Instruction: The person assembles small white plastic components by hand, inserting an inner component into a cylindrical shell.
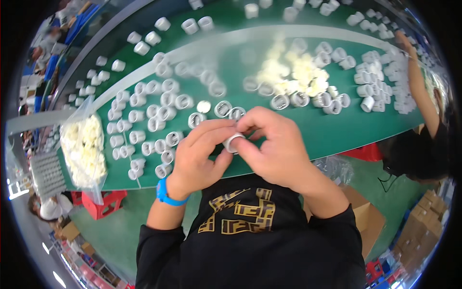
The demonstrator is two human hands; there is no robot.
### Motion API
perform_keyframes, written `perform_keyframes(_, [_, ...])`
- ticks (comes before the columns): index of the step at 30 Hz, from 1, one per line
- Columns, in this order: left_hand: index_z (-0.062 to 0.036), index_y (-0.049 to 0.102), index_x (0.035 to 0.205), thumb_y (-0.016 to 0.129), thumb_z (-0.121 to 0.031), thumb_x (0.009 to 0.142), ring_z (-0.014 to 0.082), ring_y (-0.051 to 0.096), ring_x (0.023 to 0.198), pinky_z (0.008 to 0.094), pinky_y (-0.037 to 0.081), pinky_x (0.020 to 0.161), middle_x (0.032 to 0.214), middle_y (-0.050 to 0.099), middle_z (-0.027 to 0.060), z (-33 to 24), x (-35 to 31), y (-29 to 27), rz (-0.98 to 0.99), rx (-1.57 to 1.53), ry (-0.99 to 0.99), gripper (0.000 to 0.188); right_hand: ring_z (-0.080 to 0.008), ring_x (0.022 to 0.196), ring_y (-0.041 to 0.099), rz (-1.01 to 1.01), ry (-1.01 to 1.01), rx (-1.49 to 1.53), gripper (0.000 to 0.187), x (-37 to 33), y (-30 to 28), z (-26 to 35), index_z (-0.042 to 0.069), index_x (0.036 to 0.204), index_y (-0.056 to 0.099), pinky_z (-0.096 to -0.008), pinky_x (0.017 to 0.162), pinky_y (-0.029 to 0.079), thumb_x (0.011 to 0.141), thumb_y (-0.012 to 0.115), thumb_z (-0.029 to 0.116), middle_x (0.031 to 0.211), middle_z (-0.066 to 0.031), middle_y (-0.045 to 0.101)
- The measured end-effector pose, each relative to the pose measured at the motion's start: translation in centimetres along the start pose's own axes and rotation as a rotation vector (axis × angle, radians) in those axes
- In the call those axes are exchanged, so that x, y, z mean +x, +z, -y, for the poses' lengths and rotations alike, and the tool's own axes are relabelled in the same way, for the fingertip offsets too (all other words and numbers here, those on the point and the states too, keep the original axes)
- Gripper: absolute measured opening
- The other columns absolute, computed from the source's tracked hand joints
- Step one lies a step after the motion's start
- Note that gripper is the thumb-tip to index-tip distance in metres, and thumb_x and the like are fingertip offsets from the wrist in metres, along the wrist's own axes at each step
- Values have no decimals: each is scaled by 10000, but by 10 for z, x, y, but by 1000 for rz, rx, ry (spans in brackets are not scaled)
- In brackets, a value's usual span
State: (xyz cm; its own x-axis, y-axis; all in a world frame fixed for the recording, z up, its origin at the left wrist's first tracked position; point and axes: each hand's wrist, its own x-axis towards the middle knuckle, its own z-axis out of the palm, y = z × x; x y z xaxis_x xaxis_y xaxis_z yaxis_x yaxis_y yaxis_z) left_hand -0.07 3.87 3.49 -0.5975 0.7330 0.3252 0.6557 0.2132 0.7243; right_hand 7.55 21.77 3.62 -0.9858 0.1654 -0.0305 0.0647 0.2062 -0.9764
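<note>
Close to the green table's near edge, I hold a small white plastic cylinder (233,143) between both hands. My left hand (201,148), with a blue band at its wrist, has its fingertips closed against the cylinder's left side. The thumb and fingers of my right hand (275,145) pinch it from the right, the thumb at its rim. My fingers hide part of the cylinder. Just beyond them stand open cylinders (223,109) with parts inside, and a round cream-coloured piece (203,106) lies beside these.
Groups of white cylinders (166,113) stand to the left and more (373,89) to the right. A pile of cream pieces (303,72) lies beyond my right hand. A clear bag of cream pieces (84,149) sits at the far left. Another person's arm (417,77) reaches in at the right.
</note>
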Motion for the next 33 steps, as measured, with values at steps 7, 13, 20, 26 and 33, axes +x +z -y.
perform_keyframes(7, [-17,626,1104,714,-32,752,323,650,899,364,527,817,1003,653,147,60,60,-25,-155,58,-71,363,-111,765,659,-388,-89,-401,200,26,-93,-21,-11,1002,722,-265,700,525,863,809,103,879,-50,726])
perform_keyframes(13, [-32,669,1129,750,-110,805,224,658,910,335,528,838,986,691,108,157,138,-74,-243,416,-357,343,-111,696,638,-260,328,-591,173,54,-172,-59,-38,951,721,-271,642,507,871,769,107,800,-56,723])
perform_keyframes(20, [-30,685,1192,748,-104,765,360,679,1035,425,538,922,1144,694,186,223,157,-81,-78,588,-406,439,-110,657,606,-175,431,-604,179,69,-164,-55,-29,854,678,-282,616,488,840,777,120,734,-50,682])
perform_keyframes(26, [-76,702,1255,804,-150,748,410,535,1300,468,438,1113,1414,593,199,202,188,-89,201,762,-130,522,-85,718,603,-258,370,-436,97,53,-186,-73,3,889,648,-248,652,473,906,723,60,802,-18,679])
perform_keyframes(33, [-45,654,1147,662,-11,791,260,675,1130,346,520,979,1214,695,118,171,172,-90,-25,290,-307,358,-142,878,712,-398,135,215,155,31,-164,-55,26,1141,617,-259,690,543,987,619,44,965,-50,710])
